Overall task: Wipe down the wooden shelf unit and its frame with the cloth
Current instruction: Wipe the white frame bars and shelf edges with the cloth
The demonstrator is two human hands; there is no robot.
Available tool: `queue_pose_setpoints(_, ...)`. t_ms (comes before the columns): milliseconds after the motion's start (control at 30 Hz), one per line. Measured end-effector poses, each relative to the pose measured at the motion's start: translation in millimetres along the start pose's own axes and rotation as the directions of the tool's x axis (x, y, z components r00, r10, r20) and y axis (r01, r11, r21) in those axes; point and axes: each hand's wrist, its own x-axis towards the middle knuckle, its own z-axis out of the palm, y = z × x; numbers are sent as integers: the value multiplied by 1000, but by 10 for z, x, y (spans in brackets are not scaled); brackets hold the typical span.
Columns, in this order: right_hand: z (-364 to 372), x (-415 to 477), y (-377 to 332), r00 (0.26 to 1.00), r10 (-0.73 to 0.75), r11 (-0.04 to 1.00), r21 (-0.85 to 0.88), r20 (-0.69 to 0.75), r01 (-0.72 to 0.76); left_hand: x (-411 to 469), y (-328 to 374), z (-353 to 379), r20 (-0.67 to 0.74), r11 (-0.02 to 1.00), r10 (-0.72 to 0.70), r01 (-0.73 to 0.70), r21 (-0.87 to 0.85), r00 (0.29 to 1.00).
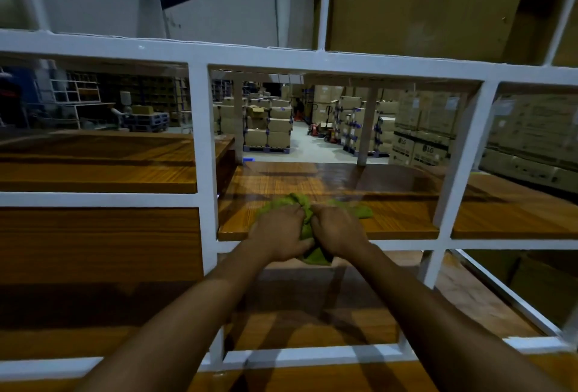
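Well, gripping the crumpled green cloth [283,202] with left hand [281,232] and right hand [339,230] knuckle to knuckle, at the front edge of the wooden shelf board [397,219] inside the white metal frame [200,129]. Can read LG on the closed brown cardboard boxes [428,151] behind.

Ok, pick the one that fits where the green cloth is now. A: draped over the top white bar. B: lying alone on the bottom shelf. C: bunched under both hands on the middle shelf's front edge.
C: left hand and right hand both grip the cloth at the shelf front edge.
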Motion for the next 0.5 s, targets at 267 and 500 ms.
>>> queue_pose_setpoints(267, 297, -518, 33, 965, -65, 996, 45, -252, 79, -323, 259, 460, -352, 977, -17, 91, 193, 936)
queue_pose_setpoints(500, 381, -631, 204, 881, -271, 961, -56, -388, 271, -360, 308, 646, -440, 946, -14, 154, 285, 898)
